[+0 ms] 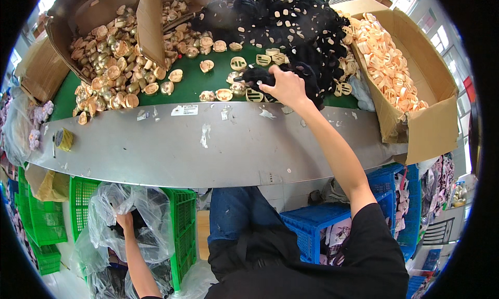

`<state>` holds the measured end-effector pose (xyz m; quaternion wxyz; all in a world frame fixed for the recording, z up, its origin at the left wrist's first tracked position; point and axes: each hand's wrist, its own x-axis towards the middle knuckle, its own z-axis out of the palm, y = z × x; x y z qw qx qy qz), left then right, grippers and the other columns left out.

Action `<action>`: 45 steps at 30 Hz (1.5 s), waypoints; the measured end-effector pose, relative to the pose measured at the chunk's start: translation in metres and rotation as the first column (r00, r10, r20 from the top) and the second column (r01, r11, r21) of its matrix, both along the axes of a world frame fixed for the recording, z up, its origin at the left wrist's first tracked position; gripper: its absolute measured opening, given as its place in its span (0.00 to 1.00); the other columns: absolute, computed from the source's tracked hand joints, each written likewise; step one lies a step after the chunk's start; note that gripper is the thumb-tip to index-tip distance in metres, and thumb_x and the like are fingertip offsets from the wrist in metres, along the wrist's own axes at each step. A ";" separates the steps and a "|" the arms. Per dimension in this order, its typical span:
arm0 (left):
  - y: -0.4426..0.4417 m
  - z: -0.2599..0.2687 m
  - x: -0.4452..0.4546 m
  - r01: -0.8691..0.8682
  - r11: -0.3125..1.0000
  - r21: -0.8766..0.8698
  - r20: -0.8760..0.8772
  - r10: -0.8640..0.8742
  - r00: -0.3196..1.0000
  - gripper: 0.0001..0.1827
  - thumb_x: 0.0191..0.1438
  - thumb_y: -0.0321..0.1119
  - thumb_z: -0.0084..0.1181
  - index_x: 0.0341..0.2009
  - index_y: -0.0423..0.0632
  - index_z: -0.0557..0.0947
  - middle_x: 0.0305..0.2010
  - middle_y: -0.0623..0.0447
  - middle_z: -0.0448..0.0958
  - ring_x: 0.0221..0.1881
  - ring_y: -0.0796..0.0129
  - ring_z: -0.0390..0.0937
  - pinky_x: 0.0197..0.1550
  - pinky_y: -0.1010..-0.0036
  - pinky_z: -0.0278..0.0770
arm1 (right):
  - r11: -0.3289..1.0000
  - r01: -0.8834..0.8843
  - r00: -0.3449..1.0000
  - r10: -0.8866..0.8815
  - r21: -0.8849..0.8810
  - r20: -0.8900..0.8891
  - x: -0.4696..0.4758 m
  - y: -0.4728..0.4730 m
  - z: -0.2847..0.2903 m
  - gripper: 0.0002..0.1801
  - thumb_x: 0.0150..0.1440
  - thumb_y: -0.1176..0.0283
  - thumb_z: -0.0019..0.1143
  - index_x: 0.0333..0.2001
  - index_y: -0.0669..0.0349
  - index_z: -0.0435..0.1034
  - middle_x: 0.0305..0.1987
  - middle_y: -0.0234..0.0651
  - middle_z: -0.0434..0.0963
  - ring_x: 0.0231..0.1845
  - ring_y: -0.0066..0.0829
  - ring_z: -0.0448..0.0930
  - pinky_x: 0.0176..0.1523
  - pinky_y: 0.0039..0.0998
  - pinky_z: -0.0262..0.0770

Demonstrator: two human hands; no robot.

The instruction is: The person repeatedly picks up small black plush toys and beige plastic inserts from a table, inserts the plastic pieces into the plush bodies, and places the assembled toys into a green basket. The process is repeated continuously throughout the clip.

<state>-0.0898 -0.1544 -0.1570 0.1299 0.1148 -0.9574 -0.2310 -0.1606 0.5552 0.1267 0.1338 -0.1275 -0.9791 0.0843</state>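
Note:
My right hand [286,86] is over the green tabletop, its fingers on a small black plush piece [259,77] beside a large heap of black plush pieces [288,22] with pale ovals on them. Around it lie round skin-toned plastic parts [224,95], some slotted, some shiny gold on the outside. My left hand [124,221] reaches down into a clear plastic bag [105,205] lining a green crate. Something black lies at its fingers; the bag and the angle hide whether the hand grips it.
A cardboard box [432,73] of slotted peach parts stands right; another [152,30] with gold and peach parts lies left. Yellow tape [64,139] and a pen [53,146] lie on the metal table edge [175,151]. Below are green crates [183,221] and blue crates [312,221].

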 end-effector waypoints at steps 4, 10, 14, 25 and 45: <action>0.017 0.030 0.005 -0.145 0.983 -0.116 0.256 0.171 0.952 0.22 0.61 0.41 0.51 0.55 0.43 0.79 0.55 0.33 0.77 0.55 0.35 0.73 0.53 0.50 0.70 | 0.997 -0.021 1.000 0.022 0.068 -0.020 -0.009 0.011 -0.007 0.16 0.54 0.60 0.62 0.39 0.60 0.73 0.35 0.46 0.82 0.41 0.50 0.83 0.43 0.47 0.78; 0.041 0.091 0.049 0.023 0.983 -0.182 0.238 0.022 0.971 0.25 0.60 0.40 0.56 0.57 0.37 0.74 0.46 0.31 0.78 0.52 0.31 0.73 0.53 0.47 0.70 | 0.935 -0.136 0.933 0.009 -0.328 -0.361 0.034 -0.009 0.026 0.10 0.56 0.68 0.61 0.34 0.63 0.71 0.21 0.39 0.72 0.24 0.36 0.74 0.30 0.37 0.68; 0.155 0.199 0.118 -0.002 0.898 0.441 -0.030 0.017 0.999 0.11 0.63 0.32 0.53 0.41 0.37 0.80 0.34 0.50 0.79 0.31 0.66 0.76 0.39 0.72 0.76 | 0.405 -0.370 0.929 0.137 -0.836 -0.345 0.102 -0.059 0.053 0.09 0.62 0.70 0.57 0.38 0.65 0.73 0.28 0.21 0.70 0.28 0.12 0.65 0.29 0.21 0.62; 0.383 0.313 0.083 0.148 0.111 0.983 -0.090 -0.414 0.906 0.19 0.44 0.19 0.64 0.44 0.40 0.78 0.39 0.56 0.77 0.41 0.74 0.75 0.47 0.78 0.72 | 0.175 -0.279 0.956 0.147 -0.944 -0.255 0.194 -0.169 0.015 0.14 0.60 0.67 0.56 0.45 0.66 0.71 0.22 0.30 0.69 0.22 0.18 0.66 0.28 0.23 0.64; 0.376 0.296 0.124 0.391 0.210 0.896 -0.161 -0.667 0.728 0.44 0.57 0.61 0.49 0.57 0.27 0.70 0.51 0.34 0.74 0.53 0.49 0.75 0.55 0.64 0.71 | 0.476 -0.509 0.860 0.313 -0.717 -0.403 0.196 -0.181 0.014 0.10 0.49 0.71 0.64 0.30 0.62 0.69 0.22 0.40 0.70 0.23 0.43 0.75 0.25 0.35 0.70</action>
